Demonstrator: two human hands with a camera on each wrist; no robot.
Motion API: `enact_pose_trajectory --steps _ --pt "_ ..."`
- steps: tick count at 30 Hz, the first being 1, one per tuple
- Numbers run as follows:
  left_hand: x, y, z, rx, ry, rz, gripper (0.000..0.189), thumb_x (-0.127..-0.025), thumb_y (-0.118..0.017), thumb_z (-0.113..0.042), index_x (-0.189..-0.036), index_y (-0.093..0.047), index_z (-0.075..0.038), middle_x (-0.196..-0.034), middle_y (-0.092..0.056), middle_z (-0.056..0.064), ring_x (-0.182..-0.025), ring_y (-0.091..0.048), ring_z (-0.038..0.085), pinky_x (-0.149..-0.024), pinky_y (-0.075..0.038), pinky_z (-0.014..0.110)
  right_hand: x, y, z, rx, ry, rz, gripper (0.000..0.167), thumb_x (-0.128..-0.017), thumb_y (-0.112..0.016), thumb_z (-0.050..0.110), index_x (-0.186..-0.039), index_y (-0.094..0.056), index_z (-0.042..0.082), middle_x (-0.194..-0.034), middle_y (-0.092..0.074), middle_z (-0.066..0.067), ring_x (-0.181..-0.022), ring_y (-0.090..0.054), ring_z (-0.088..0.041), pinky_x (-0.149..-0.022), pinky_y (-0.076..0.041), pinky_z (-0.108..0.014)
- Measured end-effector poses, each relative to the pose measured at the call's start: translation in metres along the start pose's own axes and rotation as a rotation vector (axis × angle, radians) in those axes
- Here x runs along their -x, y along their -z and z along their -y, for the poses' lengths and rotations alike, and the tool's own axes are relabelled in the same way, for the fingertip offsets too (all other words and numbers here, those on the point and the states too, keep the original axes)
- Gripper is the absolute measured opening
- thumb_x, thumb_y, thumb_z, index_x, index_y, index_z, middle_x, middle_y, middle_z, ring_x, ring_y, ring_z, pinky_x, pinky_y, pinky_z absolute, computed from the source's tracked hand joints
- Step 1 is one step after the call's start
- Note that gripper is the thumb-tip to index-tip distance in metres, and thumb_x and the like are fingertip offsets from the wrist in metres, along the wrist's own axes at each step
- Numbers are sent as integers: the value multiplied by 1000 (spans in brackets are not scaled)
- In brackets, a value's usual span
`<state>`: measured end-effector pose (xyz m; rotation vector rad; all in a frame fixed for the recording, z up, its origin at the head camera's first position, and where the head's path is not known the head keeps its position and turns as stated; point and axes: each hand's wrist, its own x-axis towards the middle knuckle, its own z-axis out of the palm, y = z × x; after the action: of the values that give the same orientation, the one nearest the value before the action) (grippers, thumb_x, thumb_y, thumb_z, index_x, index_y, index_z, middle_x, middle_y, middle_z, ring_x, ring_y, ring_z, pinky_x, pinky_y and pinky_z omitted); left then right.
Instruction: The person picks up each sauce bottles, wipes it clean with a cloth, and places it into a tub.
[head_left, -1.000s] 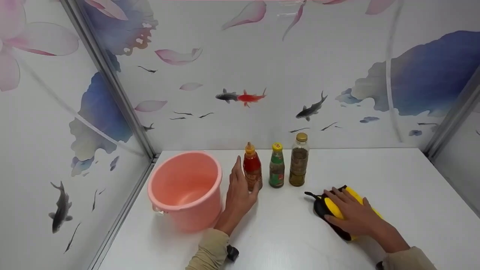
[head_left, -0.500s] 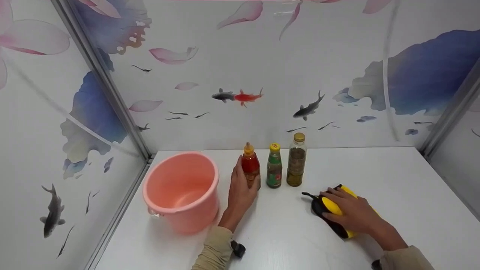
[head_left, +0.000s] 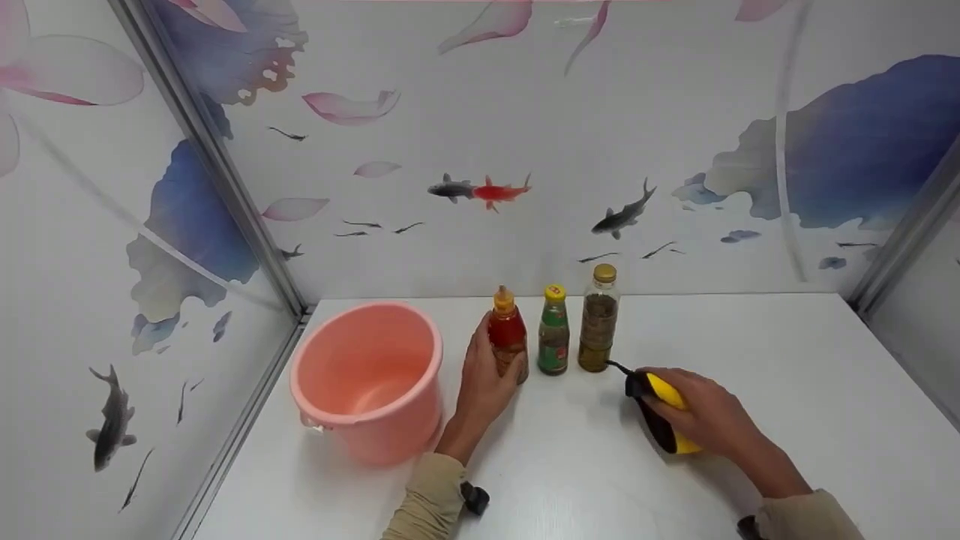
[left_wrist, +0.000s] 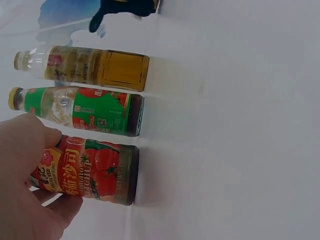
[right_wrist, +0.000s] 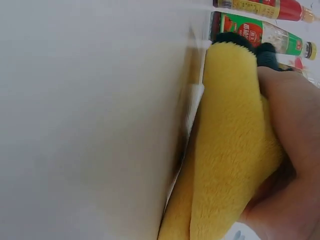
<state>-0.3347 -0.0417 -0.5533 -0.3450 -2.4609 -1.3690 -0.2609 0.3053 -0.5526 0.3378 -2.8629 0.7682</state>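
Note:
My left hand grips a red ketchup bottle with an orange nozzle cap. The left wrist view shows fingers and thumb around its tomato label, with the bottle base uncovered. On the right, my right hand grips a yellow and black plush article by its upper side. A black cord sticks out of its far end, overlapping the foot of the oil bottle in the head view. Close up, its yellow side is fuzzy, and a narrow gap shows between it and the white tabletop.
A pink bucket stands left of my left hand. Between the ketchup and oil bottles is a green-labelled bottle with a yellow cap. The white table ends at a painted back wall.
My left hand has closed around the ketchup bottle. My right hand, earlier lying flat on the plush article, now grips it and has tilted it up, with its cord end toward the oil bottle.

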Motion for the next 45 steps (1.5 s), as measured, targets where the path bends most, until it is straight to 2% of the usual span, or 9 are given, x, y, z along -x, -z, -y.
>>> enact_pose_trajectory --steps 4,7,11,15,20,25,32,37,45 --pt "1 2 -6 19 21 24 92 -100 -81 -27 -172 -23 -18 -173 -40 5 -159 -43 26 -125 -44 47 -5 -5 9 -155 40 -72 46 -104 -76 32 -149 -65 33 -140 -73 -1 -116 -70 -22 -102 -61 -54" --pt "2 6 -13 34 35 24 92 -99 -82 -33 -171 -26 -20 -171 -44 3 -155 -49 24 -122 -49 46 -9 -9 17 -249 96 -153 50 -103 -76 25 -150 -63 35 -141 -72 3 -112 -69 -15 -100 -61 -36" --pt "2 11 -24 75 10 9 90 -97 -83 -38 -168 -31 -19 -163 -53 3 -139 -60 22 -109 -60 41 -13 -14 26 -336 185 -277 54 -101 -77 13 -151 -63 30 -137 -73 1 -104 -67 -10 -94 -55 -15" --pt "5 15 -32 133 -17 29 87 -97 -82 -41 -166 -35 -19 -155 -59 1 -126 -64 18 -95 -65 33 -17 -19 39 -409 206 -345 57 -99 -79 7 -150 -64 26 -131 -75 1 -98 -65 -9 -90 -53 -13" --pt "10 17 -37 190 -46 84 84 -97 -81 -48 -164 -39 -21 -146 -63 -2 -119 -65 14 -84 -66 29 -23 -23 56 -521 163 -401 53 -98 -78 5 -146 -66 23 -123 -74 6 -94 -65 -12 -86 -55 -16" --pt "17 17 -40 234 -91 182 79 -97 -78 -53 -162 -42 -25 -140 -66 -6 -114 -68 13 -78 -66 27 -30 -29 70 -564 183 -481 48 -98 -76 0 -143 -66 14 -118 -72 -1 -92 -63 -11 -83 -55 -15" --pt "26 8 -43 270 -175 390 74 -98 -77 -53 -160 -42 -32 -134 -66 -7 -111 -71 7 -77 -66 27 -36 -38 88 -602 280 -607 57 -96 -69 -12 -150 -59 3 -120 -72 -15 -93 -65 -7 -84 -56 -13" --pt "29 4 -48 272 -230 465 75 -99 -76 -51 -162 -39 -34 -137 -66 -7 -115 -69 6 -79 -65 25 -34 -41 98 -651 264 -546 69 -101 -65 -8 -164 -44 12 -135 -68 -10 -101 -66 -9 -92 -58 -15" --pt "28 6 -50 262 -230 419 74 -101 -75 -47 -164 -39 -30 -141 -66 -5 -116 -68 6 -80 -65 26 -36 -43 106 -791 215 -395 55 -106 -65 4 -156 -44 11 -127 -63 -2 -98 -66 -19 -85 -62 -25"
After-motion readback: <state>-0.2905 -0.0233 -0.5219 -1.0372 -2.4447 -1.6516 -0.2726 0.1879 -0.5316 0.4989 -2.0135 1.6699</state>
